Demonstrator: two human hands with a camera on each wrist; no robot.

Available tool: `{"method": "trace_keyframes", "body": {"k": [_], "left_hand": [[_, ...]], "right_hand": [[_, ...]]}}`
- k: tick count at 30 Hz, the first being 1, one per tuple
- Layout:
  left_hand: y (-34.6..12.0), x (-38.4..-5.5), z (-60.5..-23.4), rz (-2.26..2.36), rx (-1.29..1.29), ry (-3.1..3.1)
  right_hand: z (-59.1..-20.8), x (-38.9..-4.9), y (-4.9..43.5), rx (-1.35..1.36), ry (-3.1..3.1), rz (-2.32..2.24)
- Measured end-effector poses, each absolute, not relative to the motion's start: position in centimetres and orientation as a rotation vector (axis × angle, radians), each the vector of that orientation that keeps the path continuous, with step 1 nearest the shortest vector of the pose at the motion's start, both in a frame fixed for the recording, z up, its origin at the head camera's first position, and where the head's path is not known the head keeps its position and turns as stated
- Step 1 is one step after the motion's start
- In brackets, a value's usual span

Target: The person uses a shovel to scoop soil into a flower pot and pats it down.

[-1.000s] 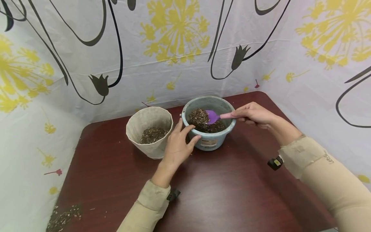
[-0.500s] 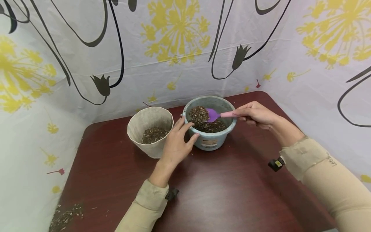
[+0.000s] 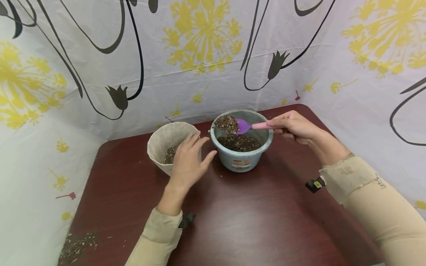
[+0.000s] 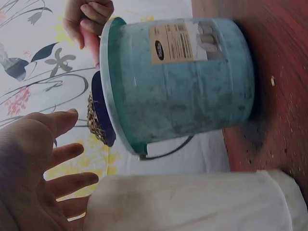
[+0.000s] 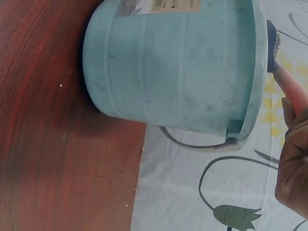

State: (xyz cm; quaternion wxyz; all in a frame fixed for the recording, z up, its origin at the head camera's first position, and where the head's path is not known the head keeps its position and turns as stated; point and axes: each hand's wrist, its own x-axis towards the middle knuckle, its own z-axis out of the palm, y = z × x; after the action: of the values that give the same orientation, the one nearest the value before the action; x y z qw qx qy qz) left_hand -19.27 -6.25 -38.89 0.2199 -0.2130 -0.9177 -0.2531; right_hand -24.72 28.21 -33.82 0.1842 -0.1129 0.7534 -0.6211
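Observation:
My right hand [image 3: 296,127] grips the pink handle of a small purple garden trowel [image 3: 244,126]. Dark potting soil [image 3: 227,123] is heaped on its blade, just above the rim of a light blue bucket [image 3: 240,161]. More soil lies inside the bucket. My left hand [image 3: 188,162], fingers spread and holding nothing, is over the near right side of a whitish faceted pot [image 3: 156,153]; it hides part of the pot and the soil in it. Whether it touches the pot's rim I cannot tell. The left wrist view shows these fingers [image 4: 72,185] apart from the bucket.
Both containers stand side by side near the back of a dark red-brown table [image 3: 253,218]. Spilled soil [image 3: 78,247] lies at the table's front left. A thin bucket handle [image 5: 192,144] hangs down beside the bucket. Flower-printed sheeting [image 3: 206,88] encloses the back and sides.
My left hand has let go of the bucket's rim and moved left over the whitish pot. The loaded trowel has risen slightly out of the bucket.

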Motion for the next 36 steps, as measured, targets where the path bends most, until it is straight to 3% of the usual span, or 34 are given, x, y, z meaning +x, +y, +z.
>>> {"method": "trace_keyframes", "body": {"k": [36], "left_hand": [[-12.4,-17.5,-39.8,-0.540,-0.470,-2.536]], "right_hand": [[-32.9,-26.2,21.2,-0.313,2.210,-1.669]]}}
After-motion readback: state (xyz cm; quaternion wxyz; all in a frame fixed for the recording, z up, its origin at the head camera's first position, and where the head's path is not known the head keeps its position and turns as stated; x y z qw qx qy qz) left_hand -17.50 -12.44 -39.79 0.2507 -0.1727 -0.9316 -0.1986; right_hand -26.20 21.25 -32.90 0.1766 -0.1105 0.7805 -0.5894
